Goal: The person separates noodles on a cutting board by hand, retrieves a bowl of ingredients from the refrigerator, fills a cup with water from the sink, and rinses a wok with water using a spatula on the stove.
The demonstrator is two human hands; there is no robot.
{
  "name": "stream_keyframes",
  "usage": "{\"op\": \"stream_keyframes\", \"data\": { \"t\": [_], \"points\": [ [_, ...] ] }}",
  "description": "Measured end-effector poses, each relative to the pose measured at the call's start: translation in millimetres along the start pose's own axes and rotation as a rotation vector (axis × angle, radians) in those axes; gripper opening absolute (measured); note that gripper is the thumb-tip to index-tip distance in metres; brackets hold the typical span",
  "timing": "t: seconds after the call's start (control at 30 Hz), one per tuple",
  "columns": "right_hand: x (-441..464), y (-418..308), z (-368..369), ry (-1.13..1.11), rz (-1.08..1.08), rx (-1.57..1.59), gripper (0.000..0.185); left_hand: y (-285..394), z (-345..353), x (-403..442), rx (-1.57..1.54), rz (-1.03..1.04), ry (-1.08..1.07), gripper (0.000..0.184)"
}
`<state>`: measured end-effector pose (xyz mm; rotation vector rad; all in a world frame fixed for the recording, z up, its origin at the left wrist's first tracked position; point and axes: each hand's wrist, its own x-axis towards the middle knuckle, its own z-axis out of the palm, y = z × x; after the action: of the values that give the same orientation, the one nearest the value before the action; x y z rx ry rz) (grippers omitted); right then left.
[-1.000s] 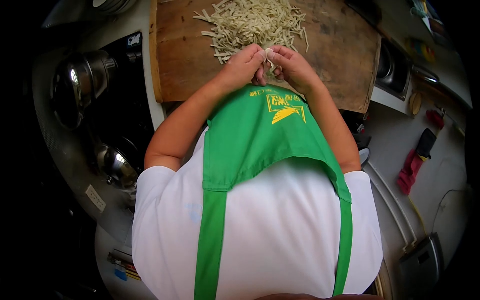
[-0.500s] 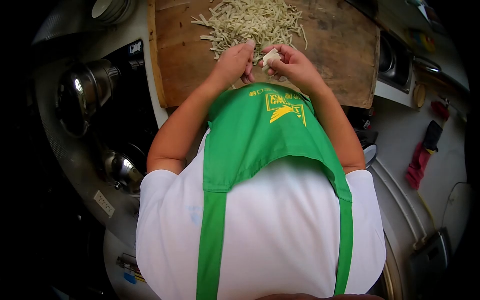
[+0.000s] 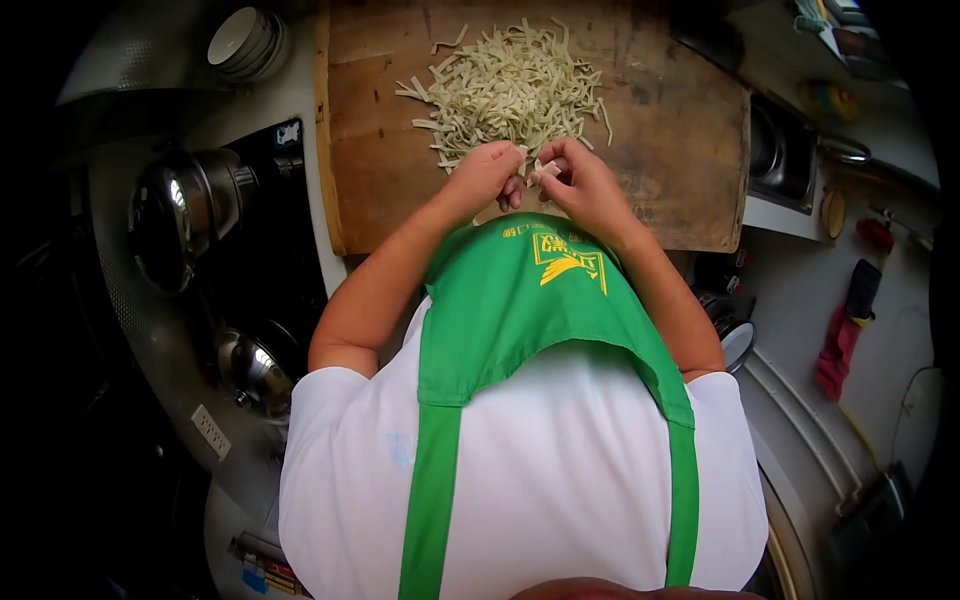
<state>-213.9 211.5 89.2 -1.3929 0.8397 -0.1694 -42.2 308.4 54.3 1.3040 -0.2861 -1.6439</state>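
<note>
On wooden board (image 3: 665, 150): pale flat strips (image 3: 515, 90), loosely heaped.

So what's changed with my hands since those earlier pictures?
Your left hand and right hand first met, then parted; now they've drawn closer, with a narrow gap. The right still pinches a pale piece. The strip pile stays on the wooden board.

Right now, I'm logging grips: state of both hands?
Left hand: closed, fingers curled; whether it pinches anything, can't tell.
Right hand: closed, pinching a pale piece.
</note>
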Motion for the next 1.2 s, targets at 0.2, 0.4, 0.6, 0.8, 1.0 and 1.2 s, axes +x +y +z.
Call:
{"op": "stream_keyframes", "data": {
  "t": [0.2, 0.4, 0.6, 0.8, 1.0, 1.2],
  "points": [
    [6, -2, -10, -0.028, 0.053, 0.206, 0.026, 4, -3, 1, 0.049, -0.102, 0.026, 0.042],
    [4, -8, -6, 0.008, -0.089, -0.405, 0.033, 5, 24, -3, 0.554, 0.169, -0.001, 0.032],
    [2, -4, -4, -0.005, -0.217, -0.584, 0.035, 5, 33, -9, 1.018, 0.466, 0.064, 0.023],
    [6, 14, -9, -0.098, -0.102, -0.328, 0.030, -5, 19, 3, 0.452, 0.138, -0.046, 0.020],
    [7, 4, -18, -0.113, 0.151, 0.115, 0.025, -6, 0, 4, 0.028, -0.141, -0.047, 0.023],
    [20, 15, -27, -0.051, 0.226, 0.153, 0.030, -23, -41, 32, 0.076, -0.003, 0.257, 0.026]
  ]
}}
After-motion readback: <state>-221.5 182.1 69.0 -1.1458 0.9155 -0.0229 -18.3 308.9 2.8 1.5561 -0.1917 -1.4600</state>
